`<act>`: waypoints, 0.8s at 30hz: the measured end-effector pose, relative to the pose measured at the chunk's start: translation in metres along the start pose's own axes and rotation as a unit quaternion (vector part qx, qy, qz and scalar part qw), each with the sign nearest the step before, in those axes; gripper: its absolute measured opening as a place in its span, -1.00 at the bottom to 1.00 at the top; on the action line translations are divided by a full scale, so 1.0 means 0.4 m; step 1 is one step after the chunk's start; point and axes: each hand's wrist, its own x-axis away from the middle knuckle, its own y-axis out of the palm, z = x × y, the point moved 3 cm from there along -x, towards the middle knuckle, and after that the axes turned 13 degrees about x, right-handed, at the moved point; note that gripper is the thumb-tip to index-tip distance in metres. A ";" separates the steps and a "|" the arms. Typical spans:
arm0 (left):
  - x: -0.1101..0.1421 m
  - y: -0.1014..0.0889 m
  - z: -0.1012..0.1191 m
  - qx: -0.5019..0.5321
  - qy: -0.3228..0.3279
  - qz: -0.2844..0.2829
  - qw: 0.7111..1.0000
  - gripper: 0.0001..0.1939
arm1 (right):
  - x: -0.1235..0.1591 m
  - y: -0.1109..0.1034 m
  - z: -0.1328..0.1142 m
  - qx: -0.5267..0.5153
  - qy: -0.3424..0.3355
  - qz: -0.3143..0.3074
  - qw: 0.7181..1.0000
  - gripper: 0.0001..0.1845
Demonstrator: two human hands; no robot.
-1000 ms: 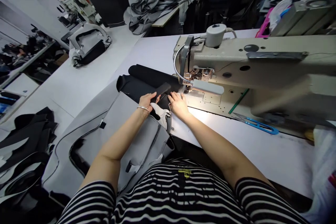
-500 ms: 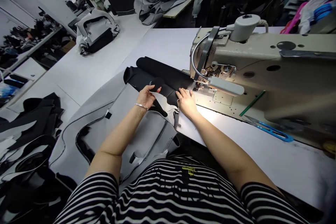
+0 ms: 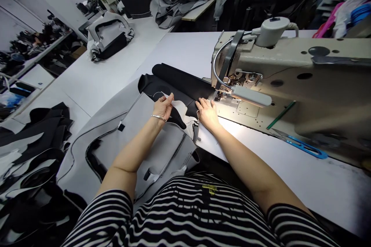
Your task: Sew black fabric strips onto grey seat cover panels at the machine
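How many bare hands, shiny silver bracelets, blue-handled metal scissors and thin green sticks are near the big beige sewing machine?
Bare hands: 2, left hand and right hand
Silver bracelet: 1
Blue-handled scissors: 1
Thin green stick: 1
Total: 5

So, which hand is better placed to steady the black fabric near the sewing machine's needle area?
The right hand, I'd judge: its fingers rest at the black fabric close to the sewing machine. The left hand, farther off, holds a pale flap.
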 end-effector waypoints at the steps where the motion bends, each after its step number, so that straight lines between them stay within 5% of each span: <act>1: 0.000 -0.001 -0.003 0.001 0.011 0.001 1.000 -0.68 | 0.000 0.001 0.000 0.002 -0.001 0.001 1.000 -0.51; 13: 0.007 -0.003 -0.022 -0.050 0.015 -0.068 0.996 -0.73 | -0.002 0.006 0.009 0.009 -0.006 0.026 1.000 -0.51; 18: -0.002 -0.023 -0.028 -0.122 0.097 -0.072 0.985 -0.80 | -0.001 0.005 0.009 0.015 -0.009 0.033 0.999 -0.52; 24: -0.017 -0.032 -0.011 -0.239 0.235 -0.102 0.936 -0.85 | -0.005 0.004 0.011 0.007 -0.002 0.021 1.000 -0.53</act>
